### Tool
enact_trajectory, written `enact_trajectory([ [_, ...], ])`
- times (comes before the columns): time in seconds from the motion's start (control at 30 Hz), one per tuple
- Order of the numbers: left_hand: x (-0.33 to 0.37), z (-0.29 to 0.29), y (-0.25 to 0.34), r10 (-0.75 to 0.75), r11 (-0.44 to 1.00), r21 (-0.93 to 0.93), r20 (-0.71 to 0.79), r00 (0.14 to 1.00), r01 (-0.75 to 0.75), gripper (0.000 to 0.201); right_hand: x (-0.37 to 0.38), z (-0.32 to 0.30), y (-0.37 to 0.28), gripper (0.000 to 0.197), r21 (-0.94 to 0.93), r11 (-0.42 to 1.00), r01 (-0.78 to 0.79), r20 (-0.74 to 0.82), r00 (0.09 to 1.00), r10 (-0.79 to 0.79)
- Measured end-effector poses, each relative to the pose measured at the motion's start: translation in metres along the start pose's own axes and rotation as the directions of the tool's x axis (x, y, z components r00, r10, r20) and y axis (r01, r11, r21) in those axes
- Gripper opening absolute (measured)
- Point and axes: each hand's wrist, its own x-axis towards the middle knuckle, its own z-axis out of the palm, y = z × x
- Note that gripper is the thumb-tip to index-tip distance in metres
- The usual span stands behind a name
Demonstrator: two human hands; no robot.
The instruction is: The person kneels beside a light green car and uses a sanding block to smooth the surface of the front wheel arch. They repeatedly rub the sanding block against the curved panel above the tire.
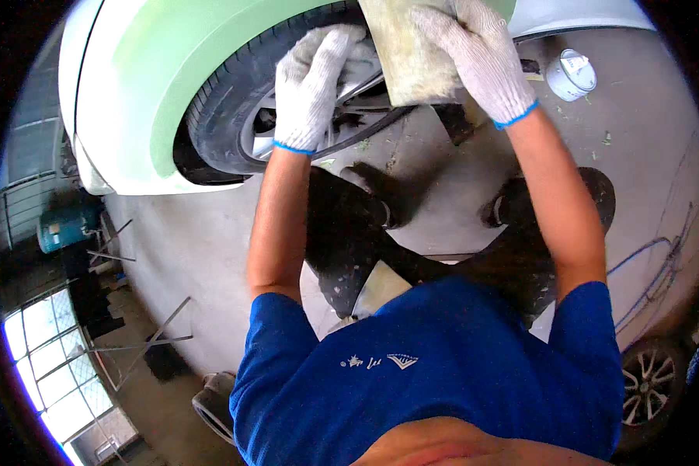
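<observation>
My right hand [481, 62], in a white knitted glove with a blue cuff, grips a stiff, yellowish-beige sheet [413, 68] by its right side. The sheet's lower edge looks worn and smeared. Level with it, my left hand [316, 89] wears a matching glove and has its fingers curled in. Whatever those fingers hold, if anything, is hidden. Behind both hands is a car's front wheel [229, 116] with a black tyre and silver spokes, set in a pale green fender [144, 85]. The sheet covers part of the wheel arch.
A white round can [572, 75] stands on the floor beyond my right forearm. A pale flat piece [384, 287] lies by my lap. Hoses [664, 264] and a loose wheel [648, 382] are at right. Metal stands [157, 339] and a teal machine [68, 230] are at left.
</observation>
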Motion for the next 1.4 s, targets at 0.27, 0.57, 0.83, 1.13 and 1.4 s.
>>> enact_trajectory([
  [0.27,0.049,0.004,-0.004,0.043,0.960,0.276,0.031,0.999,-0.050,0.034,0.017,0.036,0.044,0.028,-0.003,1.000,0.020,-0.353,0.935,-0.020],
  [0.57,0.055,0.006,-0.018,0.318,0.824,0.496,-0.010,0.948,-0.272,0.034,0.032,0.048,0.061,0.027,-0.029,0.997,0.074,-0.433,0.898,-0.079],
  [0.83,0.043,-0.009,-0.014,0.340,0.869,0.413,-0.100,0.935,-0.272,0.030,0.033,0.067,0.051,0.026,-0.105,0.986,0.130,-0.351,0.923,-0.159],
  [1.13,0.035,-0.026,0.001,0.271,0.872,0.452,-0.125,0.955,-0.188,0.029,0.039,0.082,0.046,0.025,-0.136,0.976,0.168,-0.307,0.930,-0.203],
  [1.4,0.033,-0.045,-0.003,0.295,0.869,0.456,-0.162,0.942,-0.194,0.029,0.042,0.095,0.038,0.025,-0.144,0.971,0.189,-0.274,0.936,-0.223],
])
